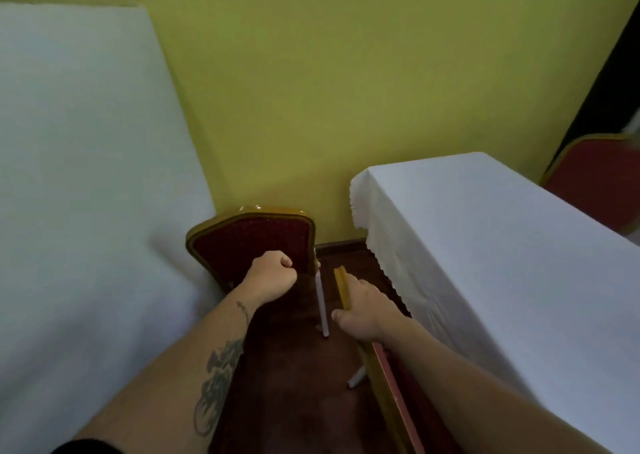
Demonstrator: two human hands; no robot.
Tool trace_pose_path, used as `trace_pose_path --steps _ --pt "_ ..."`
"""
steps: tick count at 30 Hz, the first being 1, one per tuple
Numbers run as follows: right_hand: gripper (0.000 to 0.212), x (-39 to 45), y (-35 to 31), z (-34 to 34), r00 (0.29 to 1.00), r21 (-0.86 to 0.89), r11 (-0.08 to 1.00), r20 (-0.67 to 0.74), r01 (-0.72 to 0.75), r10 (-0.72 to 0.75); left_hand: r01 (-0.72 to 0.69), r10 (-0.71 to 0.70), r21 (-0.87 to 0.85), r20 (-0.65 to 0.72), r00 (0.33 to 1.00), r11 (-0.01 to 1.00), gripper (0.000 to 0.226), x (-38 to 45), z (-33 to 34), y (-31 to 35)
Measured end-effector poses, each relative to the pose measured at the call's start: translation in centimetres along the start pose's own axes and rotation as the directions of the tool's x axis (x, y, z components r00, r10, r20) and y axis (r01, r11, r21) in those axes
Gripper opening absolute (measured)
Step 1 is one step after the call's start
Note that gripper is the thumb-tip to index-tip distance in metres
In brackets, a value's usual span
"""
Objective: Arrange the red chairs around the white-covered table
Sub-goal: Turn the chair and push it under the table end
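- A red chair [249, 242] with a gold frame stands low in the centre of the frame, its back tilted, between two white-covered surfaces.
- The left hand [272, 277] sits at the lower right of that chair's back, curled into a fist; what the fingers close on is hidden, so I cannot tell whether this grip is clamped on the chair.
- The right hand [363, 306] is just to the right, its grip clamped on the gold frame edge [341, 287] of a second red chair [391, 381], seen edge-on and running towards the lower right.
- White chair legs [322, 301] show between the two hands, above the dark red floor [294, 384].
- The white-covered worktop [485, 245] fills the right side, its scalloped cloth hanging beside the right forearm.
- A third red chair [599, 176] stands beyond it at the right edge.
- Another white-covered surface [86, 159] fills the left side.
- A yellow-green wall [346, 89] spans the top.
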State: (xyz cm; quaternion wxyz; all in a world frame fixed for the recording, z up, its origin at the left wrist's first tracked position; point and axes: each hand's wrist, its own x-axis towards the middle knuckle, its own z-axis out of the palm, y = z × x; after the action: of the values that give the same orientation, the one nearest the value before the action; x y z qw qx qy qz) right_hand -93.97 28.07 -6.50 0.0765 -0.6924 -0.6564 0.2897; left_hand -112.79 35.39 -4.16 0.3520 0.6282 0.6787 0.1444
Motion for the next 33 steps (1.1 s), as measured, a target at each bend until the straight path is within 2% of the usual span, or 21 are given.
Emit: trace_pose_path --steps 6,10,13,15,17,19,21,25,30,33 --pt "0.084 7.3 -3.6 -2.5 0.995 -0.042 0.997 0.084 0.065 -0.061 0.035 -0.029 0.050 -0.119 0.992 0.998 0.042 5.8 -5.5 -2.2" --pt "0.087 13.1 -7.4 -3.1 0.994 -0.089 0.993 0.089 0.076 -0.068 -0.032 0.059 0.134 -0.201 0.978 0.990 0.044 11.6 -8.9 -3.3" --pt "0.088 17.6 -10.6 -3.1 0.995 -0.140 0.987 0.062 0.083 -0.075 -0.065 0.137 0.294 -0.231 0.963 0.954 0.056 16.3 -10.6 -4.0" --pt "0.086 20.4 -12.5 -3.0 0.996 -0.181 0.981 0.064 0.075 -0.065 -0.049 0.131 0.418 -0.169 0.977 0.907 0.068 19.2 -11.5 -4.4" --pt "0.081 23.1 -14.2 -2.8 0.996 -0.226 0.971 0.067 0.077 -0.064 -0.046 0.077 0.471 -0.048 0.996 0.881 0.074 21.7 -12.0 -5.1" --pt "0.083 25.3 -15.4 -2.7 0.996 -0.258 0.963 0.038 0.083 -0.075 -0.057 0.040 0.462 0.046 0.998 0.885 0.058 23.8 -11.9 -5.8" --pt "0.086 27.3 -15.9 -2.5 0.997 -0.282 0.956 0.029 0.075 -0.070 -0.096 0.077 0.474 0.060 0.995 0.875 0.038 25.4 -11.8 -6.5" --pt "0.092 29.8 -14.1 -1.5 0.998 -0.252 0.967 0.060 0.023 -0.008 -0.167 0.150 0.470 0.073 0.986 0.867 0.013 27.3 -11.7 -7.3" --pt "0.078 30.8 -13.4 0.0 1.000 -0.272 0.962 -0.019 -0.001 -0.005 -0.213 0.218 0.457 0.041 0.975 0.864 0.015 27.2 -10.7 -7.8" --pt "0.065 30.6 -13.8 -0.1 0.999 -0.344 0.939 -0.011 0.025 -0.031 -0.314 0.290 0.450 0.123 0.949 0.836 0.016 26.9 -10.9 -8.7"
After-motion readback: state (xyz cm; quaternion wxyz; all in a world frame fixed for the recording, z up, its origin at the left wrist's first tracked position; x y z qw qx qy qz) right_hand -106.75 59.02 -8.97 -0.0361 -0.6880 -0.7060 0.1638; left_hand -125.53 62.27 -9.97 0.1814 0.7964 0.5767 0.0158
